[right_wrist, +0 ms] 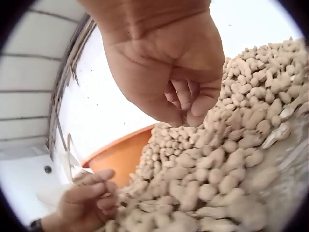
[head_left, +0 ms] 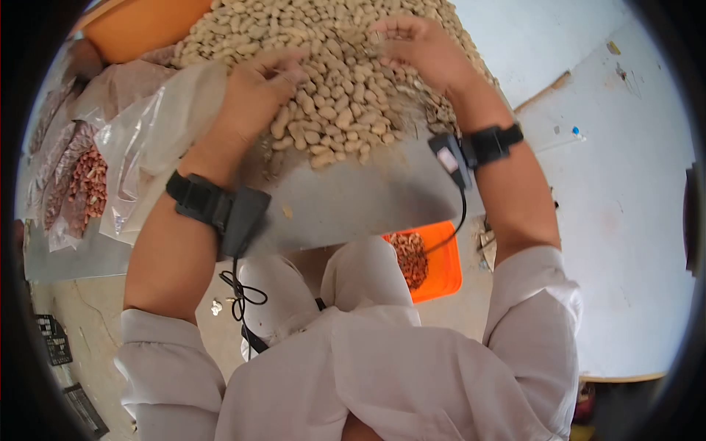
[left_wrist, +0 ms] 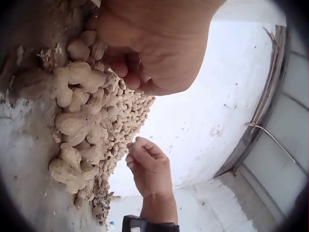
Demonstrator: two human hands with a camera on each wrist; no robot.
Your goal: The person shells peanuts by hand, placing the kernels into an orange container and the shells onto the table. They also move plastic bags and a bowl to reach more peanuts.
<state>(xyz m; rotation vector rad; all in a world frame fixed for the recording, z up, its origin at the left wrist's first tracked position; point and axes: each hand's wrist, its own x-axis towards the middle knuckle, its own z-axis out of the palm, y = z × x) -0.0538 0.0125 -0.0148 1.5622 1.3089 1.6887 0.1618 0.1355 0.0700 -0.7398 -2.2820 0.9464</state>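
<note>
A large heap of unshelled peanuts (head_left: 346,110) covers the back of a grey metal tabletop (head_left: 331,206). Over the heap's left side hovers my left hand (head_left: 257,88), fingers loosely bent toward the middle; the right wrist view shows this left hand (right_wrist: 89,203) beside the nuts with no peanut visible in it. My right hand (head_left: 430,55) is above the heap's right side. Seen from its own wrist, the right hand (right_wrist: 169,72) has curled fingers, thumb tip against a fingertip, and no peanut showing between them. The palm partly hides its inner fingers.
Left of the heap lie clear plastic bags (head_left: 165,117), one with red shelled peanuts (head_left: 88,184). An orange basin (head_left: 147,29) stands behind them. Below the table edge, an orange tub (head_left: 441,268) holds reddish kernels. A white surface (head_left: 603,220) extends along the right.
</note>
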